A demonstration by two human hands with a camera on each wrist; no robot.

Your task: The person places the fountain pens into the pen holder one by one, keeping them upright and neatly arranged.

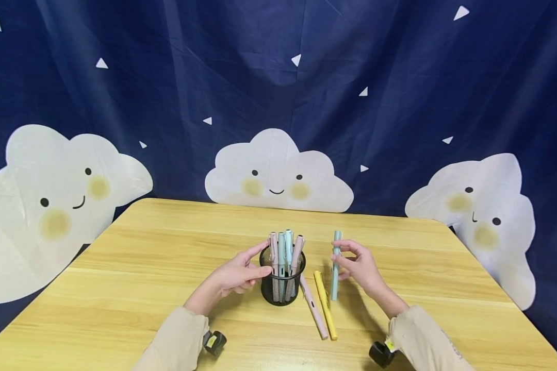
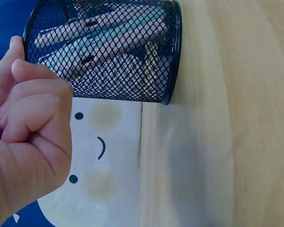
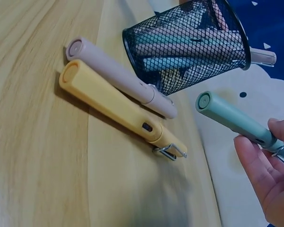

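Observation:
A black mesh pen holder (image 1: 282, 282) stands on the wooden table (image 1: 144, 268) with several pastel pens upright in it. My left hand (image 1: 262, 262) holds its left side, index finger on the rim and thumb on the mesh; in the left wrist view the hand (image 2: 28, 123) has its other fingers curled beside the holder (image 2: 109, 52). To the right, my right hand (image 1: 340, 258) pinches a pale green pen (image 1: 336, 268), nearly upright, its lower end at the table. A pink pen (image 1: 313, 308) and a yellow pen (image 1: 325, 305) lie side by side just right of the holder.
A dark blue cloth with white smiling clouds (image 1: 278, 175) hangs behind the table's far edge. Wrist-worn cameras (image 1: 213, 342) sit near the front edge by my beige sleeves (image 1: 427, 342). Bare wood stretches left and right of the hands.

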